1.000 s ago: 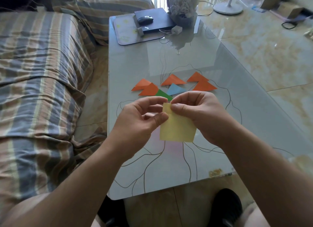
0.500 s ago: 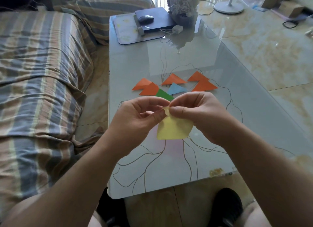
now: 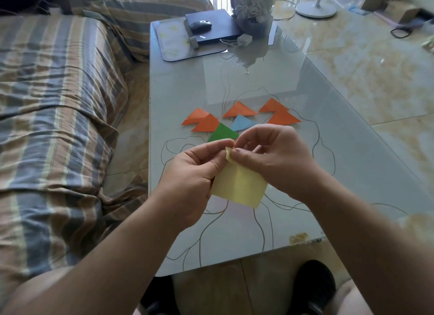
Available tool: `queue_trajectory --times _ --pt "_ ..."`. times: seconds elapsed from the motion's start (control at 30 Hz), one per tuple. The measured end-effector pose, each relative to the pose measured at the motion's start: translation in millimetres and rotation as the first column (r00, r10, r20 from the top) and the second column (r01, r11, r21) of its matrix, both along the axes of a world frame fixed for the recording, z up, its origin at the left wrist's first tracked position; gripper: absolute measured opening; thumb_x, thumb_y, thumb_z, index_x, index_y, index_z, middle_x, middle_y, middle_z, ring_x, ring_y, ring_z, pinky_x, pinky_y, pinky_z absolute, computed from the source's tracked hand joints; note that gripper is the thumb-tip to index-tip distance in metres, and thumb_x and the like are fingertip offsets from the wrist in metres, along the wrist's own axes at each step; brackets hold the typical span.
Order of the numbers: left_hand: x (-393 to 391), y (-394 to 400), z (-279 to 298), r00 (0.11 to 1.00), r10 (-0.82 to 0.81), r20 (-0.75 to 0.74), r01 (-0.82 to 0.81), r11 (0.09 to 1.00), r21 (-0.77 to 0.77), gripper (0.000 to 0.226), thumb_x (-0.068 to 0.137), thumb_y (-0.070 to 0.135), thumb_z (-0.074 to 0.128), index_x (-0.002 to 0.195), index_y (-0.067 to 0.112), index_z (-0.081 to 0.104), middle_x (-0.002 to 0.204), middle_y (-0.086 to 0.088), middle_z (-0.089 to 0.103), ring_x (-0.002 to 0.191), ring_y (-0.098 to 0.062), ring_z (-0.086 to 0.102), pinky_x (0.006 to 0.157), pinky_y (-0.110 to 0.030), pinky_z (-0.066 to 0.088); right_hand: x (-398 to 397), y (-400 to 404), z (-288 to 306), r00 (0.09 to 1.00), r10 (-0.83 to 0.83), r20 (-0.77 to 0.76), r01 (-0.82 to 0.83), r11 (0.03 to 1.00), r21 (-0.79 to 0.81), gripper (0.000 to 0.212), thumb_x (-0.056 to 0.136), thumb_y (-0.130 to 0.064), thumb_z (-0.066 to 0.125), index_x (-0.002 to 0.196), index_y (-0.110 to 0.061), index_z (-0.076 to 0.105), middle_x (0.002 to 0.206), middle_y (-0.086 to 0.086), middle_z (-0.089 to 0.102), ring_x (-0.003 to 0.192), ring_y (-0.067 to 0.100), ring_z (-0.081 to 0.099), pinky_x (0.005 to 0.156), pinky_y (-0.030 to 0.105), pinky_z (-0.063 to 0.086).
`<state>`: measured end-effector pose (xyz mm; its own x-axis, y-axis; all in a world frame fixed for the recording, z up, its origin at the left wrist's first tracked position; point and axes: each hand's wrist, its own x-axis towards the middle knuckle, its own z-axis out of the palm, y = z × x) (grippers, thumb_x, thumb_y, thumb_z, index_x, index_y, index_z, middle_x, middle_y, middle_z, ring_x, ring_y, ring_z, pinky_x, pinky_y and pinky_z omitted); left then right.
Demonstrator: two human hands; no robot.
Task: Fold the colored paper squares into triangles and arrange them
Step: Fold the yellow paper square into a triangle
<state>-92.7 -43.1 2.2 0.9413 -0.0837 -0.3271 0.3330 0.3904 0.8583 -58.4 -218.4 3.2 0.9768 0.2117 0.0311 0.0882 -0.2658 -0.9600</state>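
A pale yellow paper square point(image 3: 239, 187) hangs in the air above the glass table point(image 3: 340, 173), bent along its middle. My left hand point(image 3: 190, 173) and my right hand point(image 3: 274, 159) both pinch its top corner between thumb and fingers. Behind the hands, folded triangles lie on the table: several orange triangles point(image 3: 239, 110), a light blue triangle point(image 3: 242, 123) and a green triangle point(image 3: 222, 133), partly hidden by my fingers.
A dark laptop point(image 3: 216, 30) with a mouse point(image 3: 200, 25) sits on a mat at the table's far end, beside a vase point(image 3: 253, 11). A striped sofa point(image 3: 58, 103) runs along the left. A fan base point(image 3: 315, 9) stands on the tiled floor at right.
The yellow paper has gone from flat to bent, its lower corner brought up and then let down again. Both hands stay pinching its top corner, shifted slightly.
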Motion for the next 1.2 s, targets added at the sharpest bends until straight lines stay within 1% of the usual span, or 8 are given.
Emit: queue_trajectory --times 0.17,0.23,0.3,0.43,0.63,0.83,1.07,1.2 --pt "-2 -4 2 1.0 0.012 -0.016 -0.013 0.999 -0.036 0.031 0.084 0.014 0.064 0.112 0.01 0.075 0.115 -0.015 0.077 0.106 -0.028 0.074 0.085 -0.033 0.063 -4 2 0 0.982 -0.103 0.161 0.134 0.972 -0.195 0.013 0.079 -0.035 0.085 0.076 -0.028 0.075 0.072 -0.011 0.07 0.058 0.003 0.058 0.056 0.016 0.044" --pt "-3 -5 3 1.0 0.017 -0.01 -0.018 0.998 -0.062 0.032 0.083 0.013 0.065 0.113 0.009 0.075 0.116 -0.015 0.076 0.107 -0.027 0.074 0.083 -0.03 0.062 -5 5 -2 0.976 -0.148 0.163 0.18 0.961 -0.208 0.013 0.079 -0.038 0.084 0.075 -0.029 0.074 0.071 -0.012 0.07 0.059 0.004 0.06 0.056 0.019 0.046" --pt "-3 -6 2 1.0 0.027 -0.007 -0.027 0.997 -0.077 0.031 0.083 0.012 0.065 0.113 0.009 0.075 0.117 -0.015 0.076 0.108 -0.027 0.074 0.081 -0.028 0.061 -5 8 -6 0.978 -0.172 0.12 0.189 0.971 -0.147 0.013 0.078 -0.038 0.083 0.076 -0.028 0.074 0.071 -0.009 0.069 0.058 0.006 0.059 0.057 0.027 0.049" --pt "-3 -6 2 0.999 0.038 -0.011 -0.039 0.996 -0.085 0.027 0.091 0.005 0.06 0.113 0.01 0.075 0.118 -0.014 0.076 0.109 -0.025 0.074 0.081 -0.029 0.061 -3 11 -8 0.988 -0.144 -0.051 0.149 0.98 0.128 0.014 0.081 -0.028 0.086 0.079 -0.018 0.075 0.074 0.016 0.067 0.062 0.018 0.057 0.058 0.04 0.047" --pt "-3 -6 2 0.999 0.036 -0.002 -0.036 0.997 -0.07 0.029 0.08 0.009 0.065 0.107 0.01 0.076 0.113 -0.016 0.077 0.104 -0.025 0.075 0.081 -0.029 0.062 -4 10 -8 0.991 -0.135 -0.019 0.136 0.989 0.062 0.014 0.081 -0.024 0.088 0.079 -0.017 0.076 0.077 0.017 0.07 0.06 0.016 0.057 0.055 0.044 0.05" --pt "0 -2 2 1.0 0.019 -0.012 -0.019 0.998 -0.057 0.032 0.079 0.011 0.067 0.11 0.01 0.074 0.109 -0.015 0.077 0.098 -0.025 0.075 0.088 -0.037 0.063 -2 3 0 0.992 -0.036 -0.119 0.057 0.981 0.185 0.009 0.089 -0.005 0.077 0.086 -0.013 0.08 0.088 0.02 0.075 0.073 0.02 0.066 0.07 0.042 0.054" --pt "1 9 5 0.988 -0.083 0.13 0.062 0.985 0.161 0.028 0.077 0.016 0.073 0.106 0.014 0.073 0.101 -0.013 0.077 0.095 -0.027 0.073 0.093 -0.045 0.059 -1 -2 3 0.992 0.06 -0.109 -0.036 0.977 0.209 0.014 0.092 -0.001 0.072 0.09 -0.012 0.082 0.097 0.023 0.075 0.083 0.03 0.069 0.089 0.061 0.056" --pt "4 15 9 0.968 -0.105 0.228 0.041 0.962 0.27 0.023 0.077 0.015 0.076 0.1 0.019 0.075 0.094 -0.01 0.076 0.089 -0.025 0.074 0.09 -0.045 0.061 -1 -4 5 0.995 0.084 -0.048 -0.072 0.974 0.214 0.012 0.089 -0.002 0.077 0.09 -0.013 0.079 0.083 0.01 0.073 0.074 0.027 0.061 0.072 0.041 0.055"
